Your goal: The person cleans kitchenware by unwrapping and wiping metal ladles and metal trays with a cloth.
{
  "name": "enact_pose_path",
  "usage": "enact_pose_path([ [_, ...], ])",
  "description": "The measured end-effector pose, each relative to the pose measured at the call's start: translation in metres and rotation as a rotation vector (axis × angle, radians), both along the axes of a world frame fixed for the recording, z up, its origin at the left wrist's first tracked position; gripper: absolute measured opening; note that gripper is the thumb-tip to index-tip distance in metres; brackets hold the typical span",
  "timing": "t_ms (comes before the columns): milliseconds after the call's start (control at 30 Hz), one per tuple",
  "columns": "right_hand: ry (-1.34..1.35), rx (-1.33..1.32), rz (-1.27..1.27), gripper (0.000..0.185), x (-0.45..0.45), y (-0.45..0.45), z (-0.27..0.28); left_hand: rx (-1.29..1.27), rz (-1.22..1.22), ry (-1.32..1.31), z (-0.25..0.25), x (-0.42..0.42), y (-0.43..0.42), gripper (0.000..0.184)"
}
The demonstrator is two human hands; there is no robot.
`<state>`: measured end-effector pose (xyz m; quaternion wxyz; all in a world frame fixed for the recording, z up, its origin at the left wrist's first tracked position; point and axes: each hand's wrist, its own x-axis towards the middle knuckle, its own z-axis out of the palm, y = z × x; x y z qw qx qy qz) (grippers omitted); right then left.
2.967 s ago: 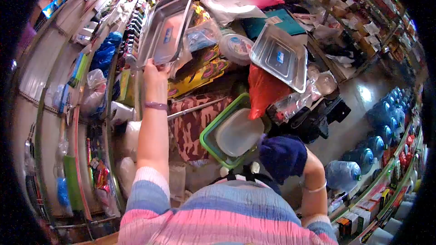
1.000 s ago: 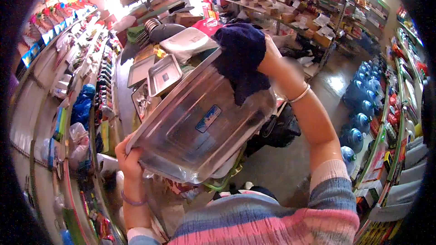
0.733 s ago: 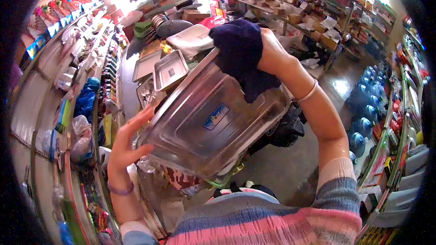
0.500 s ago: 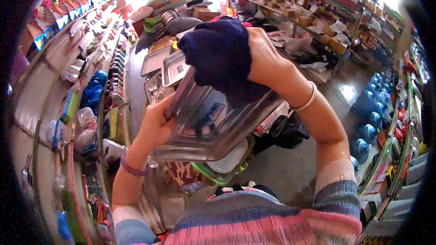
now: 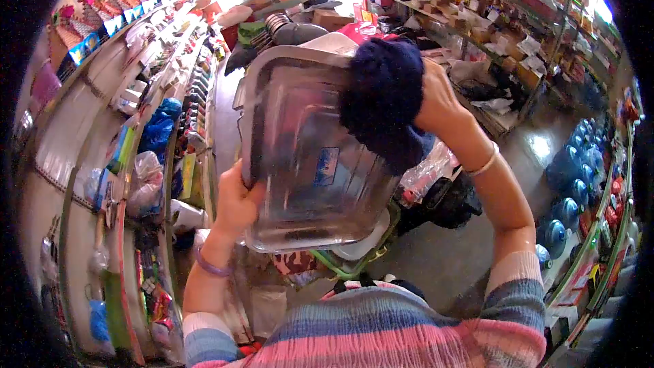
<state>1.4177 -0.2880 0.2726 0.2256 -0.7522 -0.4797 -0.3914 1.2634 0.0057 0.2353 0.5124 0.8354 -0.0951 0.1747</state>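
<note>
A rectangular metal tray (image 5: 300, 191) with a blue label (image 5: 326, 166) on its inner bottom is held up in front of me, its inside facing me. My left hand (image 5: 238, 201) grips its left rim, with the thumb over the edge. In my right hand (image 5: 443, 99) is a bunched dark blue cloth (image 5: 383, 99), which lies against the tray's upper right part and hides that corner. The fingertips of my right hand are hidden behind the cloth.
Beneath the tray are a green-rimmed basin (image 5: 347, 269) and a camouflage-patterned item (image 5: 296, 264). A black bag (image 5: 446, 204) lies to the right. Large blue water bottles (image 5: 565, 211) line the right aisle. Stocked shelves (image 5: 119, 197) run along the left.
Since three seconds ago, the tray has been lifted towards me. More recently it has turned more upright, my left hand has regripped its left rim, and the cloth has shifted over its upper part.
</note>
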Motion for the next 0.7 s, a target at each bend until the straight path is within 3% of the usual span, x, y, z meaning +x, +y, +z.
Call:
enact_pose_path([
  [33,-0.258,-0.032,-0.080,0.042,-0.026,0.019,0.024,0.111,-0.028,-0.037,0.003,0.002,-0.008,0.035],
  [133,-0.368,0.166,0.174,0.041,-0.029,0.057,0.033,0.281,0.001,-0.041,-0.015,0.008,-0.015,0.038],
  [167,-0.373,0.200,0.141,0.033,-0.026,0.065,0.035,0.279,0.080,0.112,-0.012,0.004,-0.015,0.027],
  [200,-0.377,0.236,0.111,0.026,-0.024,0.069,0.036,0.235,0.054,0.101,-0.012,0.002,-0.013,0.028],
  [300,-0.320,0.130,0.232,0.028,-0.021,0.047,0.035,0.063,0.056,0.059,-0.011,-0.004,-0.006,0.030],
  [333,-0.457,0.111,0.145,0.030,-0.018,0.035,0.030,-0.012,0.100,0.041,-0.008,-0.009,-0.005,0.032],
  [367,-0.261,0.049,-0.026,0.035,-0.003,0.018,0.006,-0.088,0.144,0.021,-0.006,-0.012,-0.003,0.034],
  [400,-0.216,0.016,-0.010,0.045,0.010,0.004,-0.006,-0.071,0.147,0.003,-0.007,-0.013,0.000,0.032],
  [500,-0.227,0.066,-0.131,0.043,0.024,0.002,-0.030,-0.068,0.133,-0.004,-0.006,-0.015,0.000,0.027],
  [633,-0.308,0.174,-0.160,0.039,-0.004,0.037,-0.005,0.125,0.093,0.009,-0.010,-0.011,-0.012,0.034],
  [700,-0.270,0.260,-0.107,0.040,-0.022,0.057,-0.001,-0.022,0.025,-0.058,-0.015,-0.006,-0.022,0.035],
])
